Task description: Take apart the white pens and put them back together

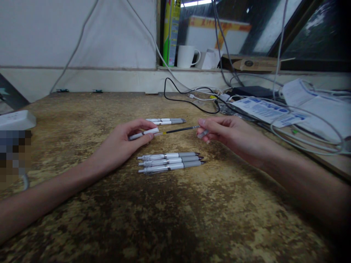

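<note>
My left hand is closed on the white barrel of a pen that is taken apart. A dark ink refill spans the gap between my hands, its pale yellow end at the barrel's open mouth. Whether that end is inside the barrel is hard to make out. Thumb and fingers of my right hand pinch the refill's tip, and the same hand holds the pen's grey grip piece. Three assembled white-and-grey pens lie side by side in front. Behind my hands lie more such pens, partly covered by my left fingers.
The worn wooden table meets a wall at the back. Black and white cables and printed plastic packaging lie at the right. A white power strip is at the left edge. On the sill stands a white mug.
</note>
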`<action>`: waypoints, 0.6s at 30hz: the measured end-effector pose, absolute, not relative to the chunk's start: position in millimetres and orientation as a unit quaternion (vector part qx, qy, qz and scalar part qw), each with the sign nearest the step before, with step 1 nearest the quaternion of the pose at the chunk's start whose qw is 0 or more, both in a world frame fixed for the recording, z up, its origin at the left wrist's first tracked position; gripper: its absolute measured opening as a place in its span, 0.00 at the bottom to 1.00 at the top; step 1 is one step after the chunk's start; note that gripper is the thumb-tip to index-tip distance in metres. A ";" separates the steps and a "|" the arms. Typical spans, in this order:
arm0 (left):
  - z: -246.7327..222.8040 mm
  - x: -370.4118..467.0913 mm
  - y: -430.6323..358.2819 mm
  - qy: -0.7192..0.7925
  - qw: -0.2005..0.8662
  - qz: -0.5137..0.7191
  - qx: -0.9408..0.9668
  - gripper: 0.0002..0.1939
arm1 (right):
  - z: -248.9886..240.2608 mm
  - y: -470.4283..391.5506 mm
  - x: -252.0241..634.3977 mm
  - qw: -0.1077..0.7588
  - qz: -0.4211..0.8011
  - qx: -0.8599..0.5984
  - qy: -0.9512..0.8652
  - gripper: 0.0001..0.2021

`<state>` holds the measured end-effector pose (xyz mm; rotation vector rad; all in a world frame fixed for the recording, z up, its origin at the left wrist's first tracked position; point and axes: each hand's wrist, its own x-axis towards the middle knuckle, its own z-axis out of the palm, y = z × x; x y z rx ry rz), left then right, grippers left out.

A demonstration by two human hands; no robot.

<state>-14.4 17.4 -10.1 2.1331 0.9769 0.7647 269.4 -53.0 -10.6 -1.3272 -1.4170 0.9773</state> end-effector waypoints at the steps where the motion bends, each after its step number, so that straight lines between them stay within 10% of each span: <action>1: -10.2 -14.5 17.5 0.373 0.331 0.292 0.817 0.18 | -10.5 -53.1 269.3 0.469 0.399 -0.543 -0.571 0.22; 18: -9.1 -13.8 14.9 0.371 0.332 0.284 0.820 0.18 | -11.9 -49.3 273.6 0.516 0.364 -0.560 -0.537 0.20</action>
